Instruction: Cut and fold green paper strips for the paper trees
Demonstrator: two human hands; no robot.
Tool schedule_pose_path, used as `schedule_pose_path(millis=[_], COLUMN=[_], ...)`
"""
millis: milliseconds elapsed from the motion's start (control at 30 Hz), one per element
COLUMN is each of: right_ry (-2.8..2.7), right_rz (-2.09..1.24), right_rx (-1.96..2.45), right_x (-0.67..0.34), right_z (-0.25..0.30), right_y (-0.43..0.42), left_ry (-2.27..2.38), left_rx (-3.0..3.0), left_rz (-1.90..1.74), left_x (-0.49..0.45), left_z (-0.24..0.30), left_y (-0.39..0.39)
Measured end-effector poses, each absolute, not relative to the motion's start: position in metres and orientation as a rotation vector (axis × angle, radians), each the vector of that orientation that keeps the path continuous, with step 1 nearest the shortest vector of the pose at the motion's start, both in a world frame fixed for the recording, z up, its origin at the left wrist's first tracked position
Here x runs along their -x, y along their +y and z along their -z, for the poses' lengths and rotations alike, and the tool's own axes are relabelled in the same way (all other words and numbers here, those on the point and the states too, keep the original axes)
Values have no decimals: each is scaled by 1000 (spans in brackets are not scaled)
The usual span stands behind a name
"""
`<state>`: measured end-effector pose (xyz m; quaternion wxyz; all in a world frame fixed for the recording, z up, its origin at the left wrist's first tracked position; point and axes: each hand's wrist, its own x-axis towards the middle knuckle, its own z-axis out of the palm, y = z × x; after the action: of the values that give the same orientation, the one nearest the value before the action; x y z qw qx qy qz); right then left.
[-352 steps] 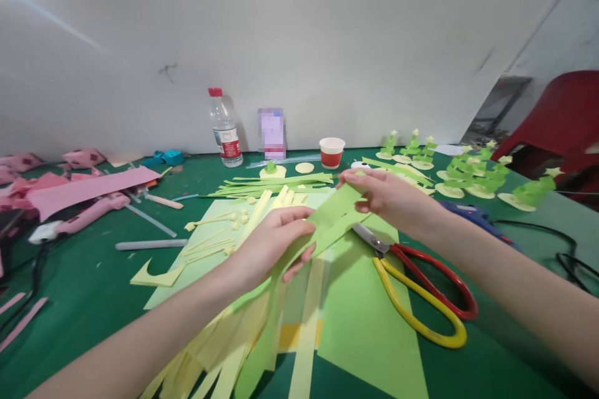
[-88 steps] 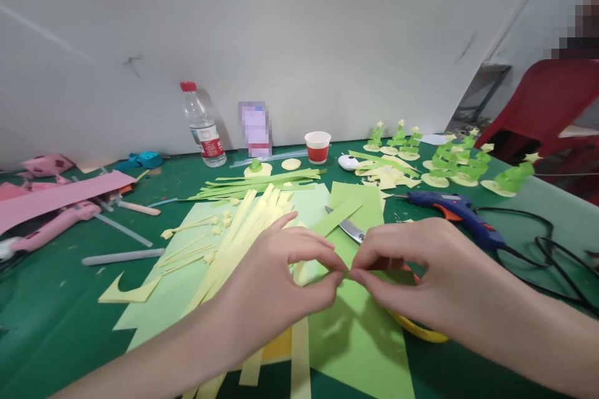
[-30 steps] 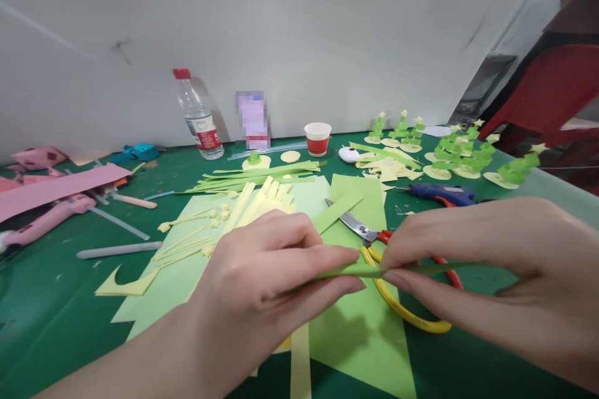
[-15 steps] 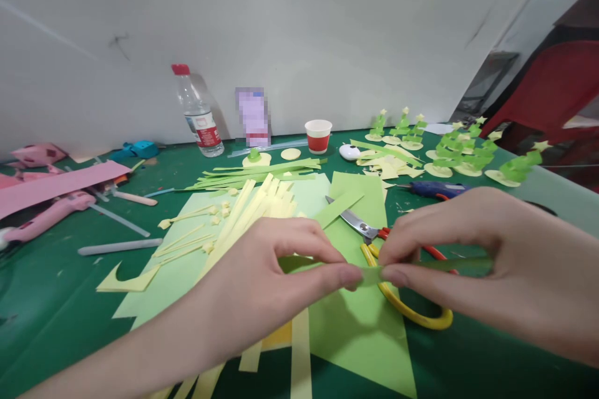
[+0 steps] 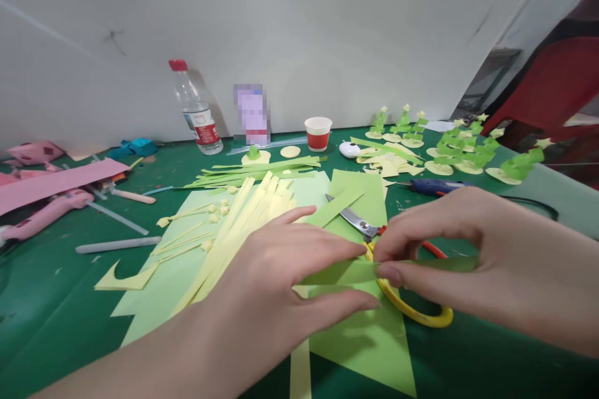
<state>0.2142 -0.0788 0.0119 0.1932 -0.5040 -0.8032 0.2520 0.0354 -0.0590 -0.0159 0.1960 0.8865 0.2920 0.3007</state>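
Observation:
A green paper strip [image 5: 344, 272] stretches across in front of me, pinched between the thumb and fingertips of my right hand [image 5: 435, 255]. My left hand [image 5: 285, 274] is around the strip's left part with thumb and fingers apart; its far end is hidden behind that hand. Beneath my right hand lie scissors [image 5: 414, 318] with yellow and red handles, blades pointing up and left. They rest on a green paper sheet [image 5: 365, 349], where another green strip [image 5: 334, 209] lies beside the blades. Yellow paper strips [image 5: 253, 212] are heaped just beyond my left hand.
Several small green spiral paper trees [image 5: 468, 153] stand at the right, near a blue glue gun [image 5: 433, 186]. A paper cup [image 5: 318, 134], a bottle [image 5: 202, 118] and a phone-like screen [image 5: 251, 113] line the wall. A pink glue gun [image 5: 51, 215] lies left.
My left hand has let go of its pinch on the green strip, its thumb and fingers spreading apart. My right hand keeps its pinch, barely shifted. The view has tilted slightly.

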Motion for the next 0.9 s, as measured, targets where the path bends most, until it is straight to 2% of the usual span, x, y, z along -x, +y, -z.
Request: schedule_pose_path(millis=[333,667,900], right_ry=[-2206,-2264,-2257], right_rz=[-672,-705,-971], right_rx=[1406,1368,1268], right_x=[-210,-215,-222], right_z=[-16,-13,-7], right_y=[-87,-82,-69], left_ry=[816,1004,873], left_rx=[-2452,-1903,-1621], left_rz=[-906,-549,-333], left_x=[-34,-38,-35], left_z=[15,5,3], left_y=[-63,-57,-55])
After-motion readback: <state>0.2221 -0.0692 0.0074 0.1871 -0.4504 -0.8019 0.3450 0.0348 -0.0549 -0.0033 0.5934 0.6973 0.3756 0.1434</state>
